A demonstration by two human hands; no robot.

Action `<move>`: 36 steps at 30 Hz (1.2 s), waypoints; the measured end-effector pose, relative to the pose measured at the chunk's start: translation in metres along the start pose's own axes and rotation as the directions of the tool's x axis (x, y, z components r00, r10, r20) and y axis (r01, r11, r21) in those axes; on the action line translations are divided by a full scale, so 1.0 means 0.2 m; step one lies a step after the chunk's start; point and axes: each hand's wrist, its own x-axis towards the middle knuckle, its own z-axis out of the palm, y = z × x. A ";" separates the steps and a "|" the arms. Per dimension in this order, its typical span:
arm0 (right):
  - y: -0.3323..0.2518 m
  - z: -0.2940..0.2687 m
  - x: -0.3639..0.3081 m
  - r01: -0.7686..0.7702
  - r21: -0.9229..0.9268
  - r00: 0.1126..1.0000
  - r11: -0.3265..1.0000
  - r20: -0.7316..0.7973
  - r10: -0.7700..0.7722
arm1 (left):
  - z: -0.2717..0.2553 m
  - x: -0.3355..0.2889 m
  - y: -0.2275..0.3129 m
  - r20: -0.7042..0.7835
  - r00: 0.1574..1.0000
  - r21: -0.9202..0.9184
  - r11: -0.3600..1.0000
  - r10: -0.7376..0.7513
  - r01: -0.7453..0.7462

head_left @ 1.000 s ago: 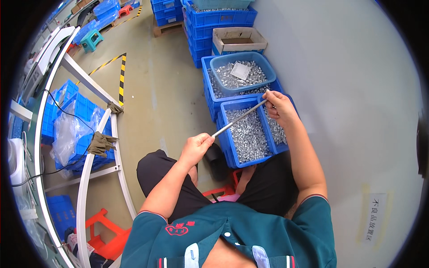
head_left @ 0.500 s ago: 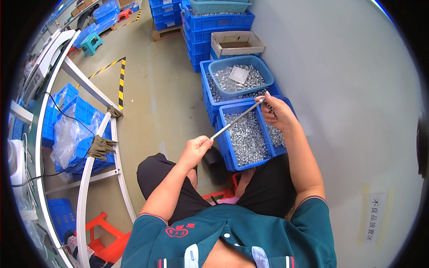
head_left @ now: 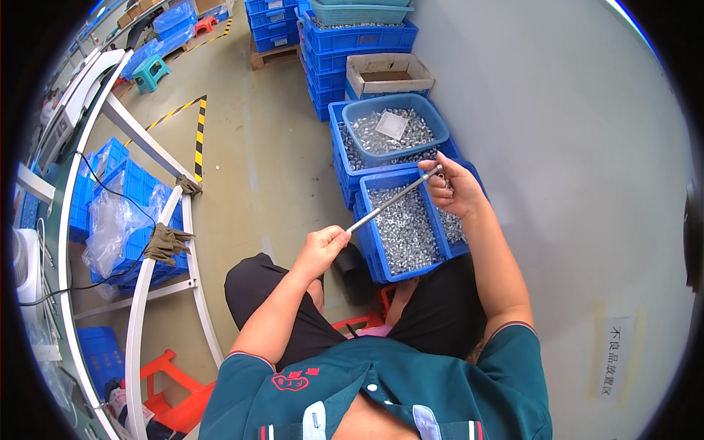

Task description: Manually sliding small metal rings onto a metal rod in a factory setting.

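Note:
My left hand [head_left: 323, 249] is closed round the near end of a thin grey metal rod [head_left: 392, 201]. The rod slants up and to the right, over a blue divided bin [head_left: 375, 253]. At its far tip is my right hand [head_left: 460, 192], with curled fingers holding a few small metal nuts [head_left: 442, 176]; some are hidden by the fingers. Index finger and thumb are beside the tip, and I cannot tell whether they touch it. Below the rod, small silvery metal parts [head_left: 407, 235] fill the bin's compartments.
Beyond the bin, a light-blue basket [head_left: 350, 132] of metal parts holds a white card [head_left: 392, 125]. Behind it are a worn carton [head_left: 363, 82] and stacked blue crates [head_left: 323, 59]. A grey wall [head_left: 572, 183] runs along the right; a white-framed bench [head_left: 139, 315] stands left.
The rod's far tip has shifted slightly right and down. My right fingers have moved a little round the tip and look more spread. My left hand has barely moved.

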 end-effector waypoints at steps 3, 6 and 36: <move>0.02 0.02 0.01 -0.009 0.059 1.000 0.998 0.022 0.008 | -0.01 0.00 -0.01 -0.010 1.000 0.007 1.000 -0.001 0.001; 0.01 0.02 0.00 -0.031 0.074 0.996 0.997 0.083 0.025 | -0.01 -0.01 0.00 -0.012 1.000 0.006 1.000 -0.001 0.001; 0.04 0.01 -0.02 0.076 -0.170 0.976 0.983 -0.187 -0.108 | 0.01 0.02 0.03 -0.061 0.998 -0.058 0.998 -0.022 0.019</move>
